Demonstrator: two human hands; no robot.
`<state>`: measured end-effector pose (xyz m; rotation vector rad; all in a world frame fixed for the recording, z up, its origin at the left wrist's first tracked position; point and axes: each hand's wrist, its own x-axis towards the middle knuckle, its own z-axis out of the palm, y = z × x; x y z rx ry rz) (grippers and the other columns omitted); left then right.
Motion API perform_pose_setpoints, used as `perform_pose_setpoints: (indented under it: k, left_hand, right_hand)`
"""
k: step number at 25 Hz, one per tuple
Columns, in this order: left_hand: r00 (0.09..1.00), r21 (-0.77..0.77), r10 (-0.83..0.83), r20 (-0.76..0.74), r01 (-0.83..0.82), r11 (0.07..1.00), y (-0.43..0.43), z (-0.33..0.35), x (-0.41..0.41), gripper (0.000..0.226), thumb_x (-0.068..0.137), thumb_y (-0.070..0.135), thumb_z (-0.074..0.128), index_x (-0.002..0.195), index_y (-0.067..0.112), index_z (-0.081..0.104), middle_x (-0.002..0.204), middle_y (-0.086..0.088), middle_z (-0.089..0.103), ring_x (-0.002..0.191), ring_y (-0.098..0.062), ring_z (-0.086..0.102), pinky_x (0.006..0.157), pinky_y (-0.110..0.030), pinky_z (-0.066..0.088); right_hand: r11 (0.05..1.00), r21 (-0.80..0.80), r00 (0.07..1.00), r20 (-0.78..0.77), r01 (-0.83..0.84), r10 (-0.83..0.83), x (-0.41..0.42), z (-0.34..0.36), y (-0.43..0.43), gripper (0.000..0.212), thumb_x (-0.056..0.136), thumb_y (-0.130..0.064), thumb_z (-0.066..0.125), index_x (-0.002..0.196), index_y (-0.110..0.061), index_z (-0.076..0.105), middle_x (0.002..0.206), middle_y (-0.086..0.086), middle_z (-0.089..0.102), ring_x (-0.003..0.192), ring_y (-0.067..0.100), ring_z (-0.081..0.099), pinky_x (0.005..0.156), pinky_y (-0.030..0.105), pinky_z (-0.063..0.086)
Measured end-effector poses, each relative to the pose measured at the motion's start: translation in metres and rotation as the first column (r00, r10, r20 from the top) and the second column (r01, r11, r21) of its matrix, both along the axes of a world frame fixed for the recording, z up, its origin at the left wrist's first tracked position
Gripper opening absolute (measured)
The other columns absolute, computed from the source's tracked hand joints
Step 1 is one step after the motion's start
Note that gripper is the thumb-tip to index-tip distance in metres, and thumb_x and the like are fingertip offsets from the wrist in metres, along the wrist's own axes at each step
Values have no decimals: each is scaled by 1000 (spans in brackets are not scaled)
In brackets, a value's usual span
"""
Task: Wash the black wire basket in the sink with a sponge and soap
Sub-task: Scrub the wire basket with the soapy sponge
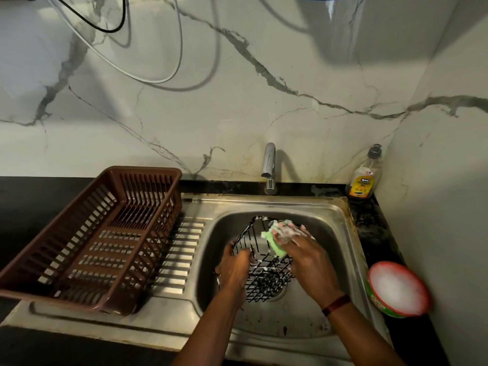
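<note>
The black wire basket (266,278) is tilted on its side inside the steel sink (327,223), its open top facing away from me. My left hand (233,270) grips the basket's left rim. My right hand (301,249) holds a green sponge (276,245), soapy with white foam, and presses it against the basket's upper right rim. Foam covers my right fingers and specks of it cling to the wires.
A brown plastic dish rack (100,233) stands on the drainboard to the left. The chrome tap (269,165) rises behind the sink, with no water visible. A dishwash gel bottle (365,175) stands at the back right. A round tub of white soap (398,289) sits on the right counter.
</note>
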<state>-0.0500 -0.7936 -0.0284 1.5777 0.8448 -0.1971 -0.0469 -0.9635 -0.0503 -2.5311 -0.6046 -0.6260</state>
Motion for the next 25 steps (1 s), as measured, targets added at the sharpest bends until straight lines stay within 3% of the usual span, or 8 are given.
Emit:
perform_pose_setpoints:
  k: [4,7,9,11,14,17,20,25]
  left_hand:
    - [990,-109,144,11,-142,984,9,-53,19,65,42,49,58,104,36,68,116,-16,70,115,-36,58,104,-58,48]
    - [995,-265,53,-83,-73,961,6,-42,16,49,52,45,66,92,17,69,110,-14,73,109,-35,63,99,-54,51]
    - [991,-310,-22,-130,-20,951,0,-3,4,36,70,42,60,88,11,68,93,-14,74,83,-31,68,74,-35,58]
    - [985,-374,-64,-158,0,927,-4,18,-1,30,86,36,52,97,11,64,86,-13,66,75,-26,59,66,-29,48]
    - [978,-458,-50,-204,-50,888,-6,25,-1,53,86,45,62,126,13,49,108,-16,51,96,-30,50,82,-40,46]
    - [978,-494,-23,-206,-84,865,-7,21,2,72,86,52,66,142,13,43,124,-17,47,113,-34,49,95,-46,47]
    - [977,-535,-60,-206,-61,843,-10,17,3,84,84,57,69,146,7,44,142,-26,47,131,-44,48,110,-58,44]
    - [968,-631,-47,-247,-124,766,-6,14,6,75,82,66,70,120,1,66,124,-26,62,109,-41,59,81,-49,53]
  right_hand:
    - [978,126,985,-51,169,-164,7,-11,-25,87,62,28,51,137,-17,56,137,4,58,128,19,54,108,38,43]
    - [829,342,896,-195,443,-398,6,-1,-15,57,80,11,59,132,-12,59,111,13,71,85,23,66,75,28,50]
    - [729,454,858,-233,512,-457,6,5,0,45,86,4,62,129,-8,61,102,17,71,75,20,60,68,24,42]
    - [712,507,872,-229,487,-433,10,6,15,45,88,3,61,132,-4,59,111,17,70,87,21,64,76,23,45]
    - [708,543,888,-190,451,-420,21,-1,28,49,88,6,60,136,-2,53,115,19,68,94,25,67,83,24,48]
    - [800,471,916,-45,371,-398,21,-10,39,55,84,12,60,135,-5,53,124,20,64,111,31,64,94,35,51]
    - [925,320,961,116,205,-253,11,-12,57,56,84,10,41,137,-6,51,138,19,54,134,32,45,108,50,41]
    - [998,-24,970,236,-60,64,2,-26,57,51,85,2,42,134,-5,55,146,15,48,140,33,39,113,50,34]
